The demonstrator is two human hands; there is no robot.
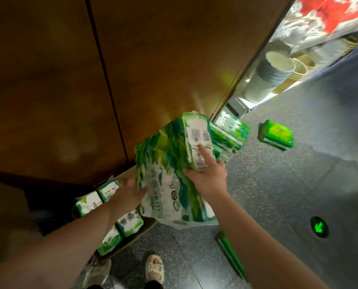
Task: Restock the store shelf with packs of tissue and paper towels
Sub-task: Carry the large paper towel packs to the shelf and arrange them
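Now we hold a large pack of tissue (169, 170) up between both hands, in front of a brown wooden panel (69, 80) and above the floor. Our right hand (209, 178) grips the pack's near right corner: the forefinger lies straight along the white end face, pointing up toward the barcode, while the other fingers curl onto the green front. Our left hand (132, 189) presses flat against the lower left side, fingers spread and partly hidden behind the wrapper, so we cannot tell how far they reach around it. The pack is a tilted block in crinkled plastic film, printed with green leaves and teal streaks on white; its end face carries a barcode, a square code and lines of small print too blurred to read, and the loose bottom of the wrapper hangs down below our wrists.

Below the left forearm a cardboard box (132, 236) sits on the floor, with several smaller green-and-white packs (130, 222) in it. Just behind the held pack a second similar pack (230, 134) lies on the floor near the panel's edge, and well to the right a bright green pack (277, 135) lies alone. On the dark speckled floor (278, 195) we see a green arrow light (319, 226), a green strip (230, 253) by our right forearm, and a sandalled foot (154, 268). Stacked pale bowls (272, 71) stand on a low shelf at upper right
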